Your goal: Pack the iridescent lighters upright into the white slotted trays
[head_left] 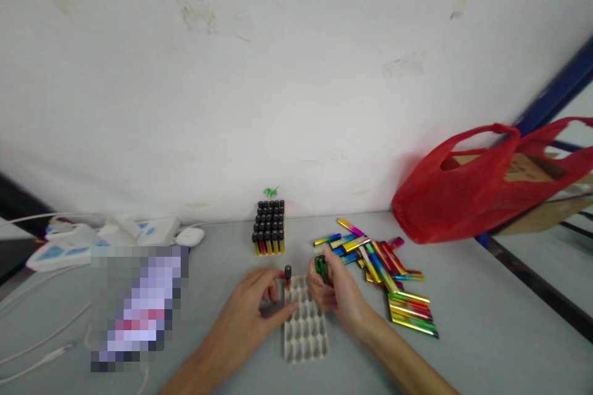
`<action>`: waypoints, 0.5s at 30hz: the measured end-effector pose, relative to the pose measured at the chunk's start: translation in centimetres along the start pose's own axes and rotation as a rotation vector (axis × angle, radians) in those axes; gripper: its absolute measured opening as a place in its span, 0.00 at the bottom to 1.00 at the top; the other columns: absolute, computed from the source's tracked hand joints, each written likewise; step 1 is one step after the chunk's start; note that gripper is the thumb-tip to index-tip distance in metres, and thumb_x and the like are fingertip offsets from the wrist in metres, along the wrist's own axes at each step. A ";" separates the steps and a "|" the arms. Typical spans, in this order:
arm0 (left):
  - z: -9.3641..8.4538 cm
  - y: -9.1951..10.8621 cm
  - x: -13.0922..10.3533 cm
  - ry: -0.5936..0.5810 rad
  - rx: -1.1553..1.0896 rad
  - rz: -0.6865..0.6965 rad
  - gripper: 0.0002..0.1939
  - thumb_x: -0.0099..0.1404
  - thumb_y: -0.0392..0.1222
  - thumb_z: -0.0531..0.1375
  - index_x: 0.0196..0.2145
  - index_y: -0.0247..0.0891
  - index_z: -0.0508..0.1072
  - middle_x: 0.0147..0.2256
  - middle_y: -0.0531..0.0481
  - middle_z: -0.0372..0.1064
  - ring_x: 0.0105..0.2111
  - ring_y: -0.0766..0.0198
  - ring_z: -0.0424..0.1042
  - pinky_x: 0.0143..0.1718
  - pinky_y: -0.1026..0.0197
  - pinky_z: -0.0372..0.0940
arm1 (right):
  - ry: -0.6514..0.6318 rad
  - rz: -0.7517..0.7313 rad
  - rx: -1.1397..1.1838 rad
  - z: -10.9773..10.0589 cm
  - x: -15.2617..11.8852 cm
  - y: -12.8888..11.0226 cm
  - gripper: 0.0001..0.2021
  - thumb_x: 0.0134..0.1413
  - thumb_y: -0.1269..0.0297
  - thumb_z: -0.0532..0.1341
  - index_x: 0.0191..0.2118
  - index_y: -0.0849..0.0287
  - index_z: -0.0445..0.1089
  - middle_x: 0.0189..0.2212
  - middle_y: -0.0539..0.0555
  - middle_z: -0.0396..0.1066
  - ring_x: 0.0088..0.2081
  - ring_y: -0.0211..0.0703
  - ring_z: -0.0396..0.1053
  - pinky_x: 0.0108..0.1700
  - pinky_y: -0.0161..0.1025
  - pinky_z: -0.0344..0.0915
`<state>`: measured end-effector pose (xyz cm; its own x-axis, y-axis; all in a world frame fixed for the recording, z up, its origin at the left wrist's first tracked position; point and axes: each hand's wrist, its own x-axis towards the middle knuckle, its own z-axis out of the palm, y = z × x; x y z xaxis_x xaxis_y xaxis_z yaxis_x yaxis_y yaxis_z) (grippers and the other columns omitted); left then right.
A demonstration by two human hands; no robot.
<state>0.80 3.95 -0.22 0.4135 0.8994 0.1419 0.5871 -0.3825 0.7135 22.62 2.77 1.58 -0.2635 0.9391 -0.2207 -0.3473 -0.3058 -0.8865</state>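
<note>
A pale tray [306, 353] with rows of moulded pockets lies on the table between my hands. One slim tube with a black cap and reddish body [288, 273] stands upright in its far left corner. My left hand [254, 299] has its fingers apart, the index fingertip beside or touching that cap and the thumb over the tray's left side. My right hand [336, 287] is closed around green tubes with dark ends [321, 268] above the tray's right edge; their exact number is hidden by my fingers. Beyond my hands stands a block of upright black-capped tubes [269, 225].
Shiny multicoloured tubes [382, 265] lie in a loose pile on the right. A red bag [445, 203] with a cardboard box stands at the back right. On the left are a power strip [152, 231], a white charger [189, 236], cables and a pixelated device [143, 308]. A white wall rises behind.
</note>
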 end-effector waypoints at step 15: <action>0.1 -0.3 0.0 0.006 -0.012 0.025 0.11 0.68 0.44 0.74 0.43 0.44 0.77 0.36 0.53 0.73 0.39 0.52 0.74 0.43 0.56 0.66 | 0.085 -0.394 -0.392 -0.8 -0.3 -1.4 0.18 0.71 0.45 0.69 0.52 0.54 0.78 0.38 0.51 0.77 0.43 0.48 0.74 0.48 0.43 0.66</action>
<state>0.70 4.01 -0.52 0.4239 0.8907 0.1644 0.5681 -0.4028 0.7177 23.93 3.00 2.52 -0.1023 0.9849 0.1398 -0.0398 0.1364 -0.9899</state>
